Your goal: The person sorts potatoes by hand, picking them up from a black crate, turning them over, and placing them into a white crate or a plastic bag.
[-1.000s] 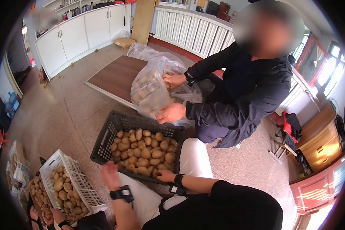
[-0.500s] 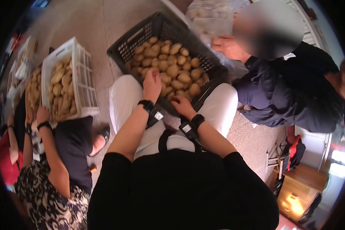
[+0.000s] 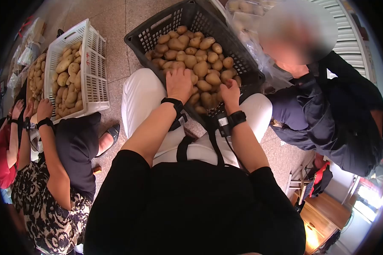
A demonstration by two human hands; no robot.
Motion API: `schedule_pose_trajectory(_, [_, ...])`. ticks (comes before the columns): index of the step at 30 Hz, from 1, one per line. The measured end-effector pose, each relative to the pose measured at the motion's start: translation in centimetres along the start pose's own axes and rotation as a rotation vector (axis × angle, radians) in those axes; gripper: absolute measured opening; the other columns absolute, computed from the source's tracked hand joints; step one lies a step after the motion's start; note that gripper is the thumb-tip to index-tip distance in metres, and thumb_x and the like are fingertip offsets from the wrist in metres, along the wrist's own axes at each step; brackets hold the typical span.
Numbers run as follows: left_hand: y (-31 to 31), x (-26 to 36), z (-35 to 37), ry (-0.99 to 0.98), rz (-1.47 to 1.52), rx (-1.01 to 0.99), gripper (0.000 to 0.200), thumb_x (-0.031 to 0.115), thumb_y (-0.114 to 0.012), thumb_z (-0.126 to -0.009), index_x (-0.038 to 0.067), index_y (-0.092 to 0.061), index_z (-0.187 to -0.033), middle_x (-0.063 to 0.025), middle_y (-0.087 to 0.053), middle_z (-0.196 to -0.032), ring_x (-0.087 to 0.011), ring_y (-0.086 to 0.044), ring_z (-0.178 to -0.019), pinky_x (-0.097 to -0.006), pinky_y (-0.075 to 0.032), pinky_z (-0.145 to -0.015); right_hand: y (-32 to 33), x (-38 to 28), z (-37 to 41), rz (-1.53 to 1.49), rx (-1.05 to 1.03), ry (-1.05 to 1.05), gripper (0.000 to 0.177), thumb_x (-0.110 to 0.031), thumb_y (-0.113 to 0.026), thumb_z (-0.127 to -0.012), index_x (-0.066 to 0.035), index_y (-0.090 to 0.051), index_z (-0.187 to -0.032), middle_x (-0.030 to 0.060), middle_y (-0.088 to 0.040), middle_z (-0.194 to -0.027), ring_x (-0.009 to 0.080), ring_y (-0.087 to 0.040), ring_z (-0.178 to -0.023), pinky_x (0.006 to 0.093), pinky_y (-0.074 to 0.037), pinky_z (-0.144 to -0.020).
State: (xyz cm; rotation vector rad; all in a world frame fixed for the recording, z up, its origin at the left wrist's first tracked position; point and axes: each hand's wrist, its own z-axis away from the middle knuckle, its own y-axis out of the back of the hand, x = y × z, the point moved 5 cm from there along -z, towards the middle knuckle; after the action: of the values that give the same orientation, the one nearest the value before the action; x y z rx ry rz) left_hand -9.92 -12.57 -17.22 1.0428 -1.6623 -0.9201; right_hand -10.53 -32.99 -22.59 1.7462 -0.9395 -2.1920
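A black plastic crate (image 3: 141,39) stands tilted between my knees, with many brown potatoes (image 3: 201,68) inside. My left hand (image 3: 179,86) reaches over its near left side, back of the hand up, fingers bent down round a potato (image 3: 178,65) on the pile. Toward the right side of the same crate is my right hand (image 3: 230,95). Its thumb and fingers are drawn together just above the potatoes; whatever they hold is hidden. Both wrists carry black straps with small boxes.
On the left, a co-worker's hand (image 3: 44,109) is at a white crate (image 3: 89,63) of larger potatoes. A person in dark clothes (image 3: 323,114) sits close on the right, beside clear plastic bags (image 3: 247,32) of potatoes. A wooden cabinet (image 3: 323,216) stands at lower right.
My view has shifted, and the crate sits higher in it. My left hand has turned palm down onto the potatoes. My right hand has moved from the near rim in over the pile.
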Motion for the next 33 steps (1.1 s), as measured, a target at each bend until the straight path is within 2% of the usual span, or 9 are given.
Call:
schedule_pose_trajectory(4, [-1.5,-0.1,0.2,0.045,-0.043,-0.203,0.017,0.020,-0.053,-0.070,0.008,-0.053,-0.083,-0.0067,-0.056,-0.084,-0.0220,-0.052,-0.083,-0.0352,-0.036,-0.072,-1.0,0.5,-2.1,0.081,-0.060,0.005,0.039,-0.015,-0.058,-0.065,0.001,-0.050,-0.100,0.0178,-0.058,-0.093,0.0305,-0.055,-0.087,0.0347,-0.042,-0.077])
schedule_pose_trajectory(10, [-1.3,0.0,0.4,-0.005,0.027,-0.109,0.012,0.019,-0.050,-0.074,0.008,-0.054,-0.074,-0.0067,-0.056,-0.076,-0.0223,-0.055,-0.073,-0.0350,-0.037,-0.062,-4.6,-2.3,-2.4,0.298,-0.349,0.238,0.045,-0.007,-0.059,-0.064,-0.004,-0.048,-0.107,0.0200,-0.049,-0.107,0.0305,-0.046,-0.102,0.0359,-0.038,-0.085])
schedule_pose_trajectory(17, [-1.6,0.0,0.6,-0.007,0.094,-0.070,0.007,0.016,-0.050,-0.074,0.010,-0.052,-0.074,-0.0057,-0.056,-0.064,-0.0231,-0.055,-0.059,-0.0343,-0.038,-0.055,-5.1,-2.7,-3.1,0.473,-0.427,0.226,0.042,-0.016,-0.062,-0.063,-0.003,-0.053,-0.102,0.0188,-0.053,-0.101,0.0299,-0.049,-0.097,0.0344,-0.040,-0.082])
schedule_pose_trajectory(19, [-0.5,0.1,0.5,0.017,0.136,0.007,0.006,0.014,-0.049,-0.073,0.010,-0.051,-0.078,-0.0057,-0.056,-0.067,-0.0229,-0.056,-0.062,-0.0349,-0.038,-0.057,-3.6,-3.7,-2.7,0.198,-0.360,0.028,0.039,-0.025,-0.062,-0.065,-0.002,-0.056,-0.096,0.0169,-0.058,-0.089,0.0274,-0.056,-0.086,0.0318,-0.044,-0.074])
schedule_pose_trajectory(20, [-0.6,0.1,0.5,0.022,0.140,0.004,0.006,0.014,-0.049,-0.073,0.010,-0.051,-0.078,-0.0057,-0.056,-0.067,-0.0229,-0.056,-0.062,-0.0349,-0.038,-0.057,-3.6,-3.7,-2.4,0.079,-0.391,0.125,0.039,-0.031,-0.059,-0.067,0.000,-0.057,-0.091,0.0151,-0.060,-0.079,0.0242,-0.058,-0.077,0.0300,-0.045,-0.067])
schedule_pose_trajectory(23, [-0.9,-0.2,0.5,0.029,0.122,-0.014,0.009,0.013,-0.049,-0.073,0.010,-0.050,-0.081,-0.0056,-0.057,-0.070,-0.0224,-0.056,-0.067,-0.0343,-0.038,-0.060,-2.3,-5.4,-0.1,0.015,-0.599,-0.233,0.039,-0.033,-0.059,-0.068,0.000,-0.058,-0.089,0.0138,-0.061,-0.078,0.0202,-0.058,-0.076,0.0295,-0.045,-0.067])
schedule_pose_trajectory(25, [-1.2,-0.2,0.5,0.044,0.086,-0.061,0.011,0.012,-0.049,-0.072,0.010,-0.051,-0.083,-0.0052,-0.057,-0.074,-0.0217,-0.055,-0.072,-0.0340,-0.038,-0.062,-2.4,-1.3,-2.0,0.028,-0.541,-0.170,0.035,-0.031,-0.058,-0.070,0.001,-0.058,-0.085,0.0159,-0.061,-0.078,0.0239,-0.059,-0.076,0.0316,-0.045,-0.069])
schedule_pose_trajectory(27, [-1.3,-0.3,0.6,0.040,0.086,-0.075,0.012,0.011,-0.049,-0.071,0.010,-0.051,-0.084,-0.0050,-0.057,-0.075,-0.0216,-0.055,-0.074,-0.0342,-0.038,-0.063,-0.6,-1.8,-2.3,0.411,-0.273,0.195,0.033,-0.030,-0.055,-0.072,0.001,-0.058,-0.083,0.0187,-0.060,-0.079,0.0280,-0.058,-0.079,0.0352,-0.044,-0.071])
schedule_pose_trajectory(33, [-0.8,0.0,0.7,0.033,0.095,-0.104,0.019,0.011,-0.052,-0.068,0.010,-0.051,-0.087,-0.0046,-0.057,-0.077,-0.0218,-0.055,-0.076,-0.0348,-0.038,-0.066,-2.4,3.3,-1.5,0.889,-0.548,0.055,0.038,-0.020,-0.048,-0.073,-0.005,-0.047,-0.108,0.0232,-0.054,-0.099,0.0350,-0.050,-0.098,0.0379,-0.040,-0.083])
